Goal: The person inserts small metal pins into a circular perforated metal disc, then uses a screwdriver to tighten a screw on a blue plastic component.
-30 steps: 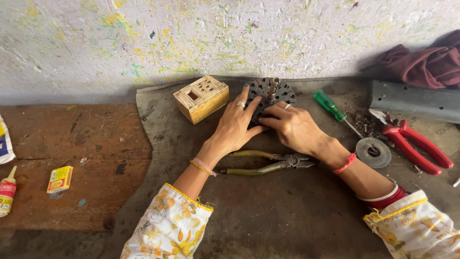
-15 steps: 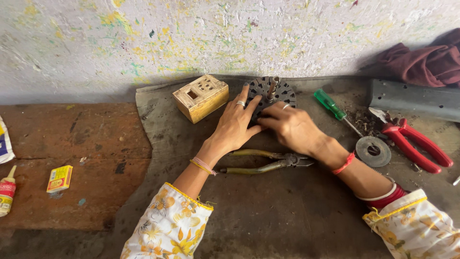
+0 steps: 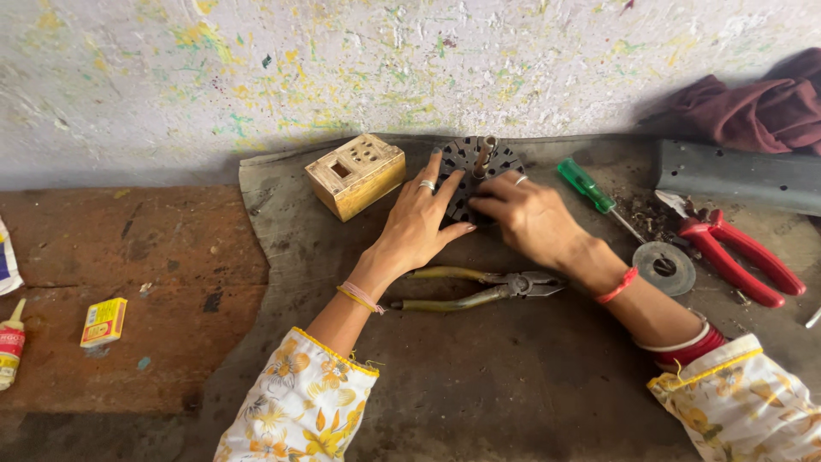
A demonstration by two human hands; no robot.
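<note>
A dark round slotted metal core (image 3: 479,168) with a rusty shaft standing in its middle lies on the grey work surface (image 3: 513,376) near the wall. My left hand (image 3: 421,224) rests with spread fingers against the core's left side. On the core's right front edge, my right hand (image 3: 532,218) presses with curled fingers. Both hands grip the core between them. Just below my wrists lie pliers (image 3: 479,288) with worn yellow-green handles.
A small wooden box (image 3: 356,174) with holes sits left of the core. A green-handled screwdriver (image 3: 592,191), a metal washer disc (image 3: 664,267), red-handled cutters (image 3: 737,255), a grey metal channel (image 3: 744,176) and maroon cloth (image 3: 753,107) lie right. A matchbox (image 3: 103,322) and glue bottle (image 3: 10,346) lie left.
Both hands have stayed on the core with only slight finger shifts. The view has tilted a little, so everything sits slightly lower in frame.
</note>
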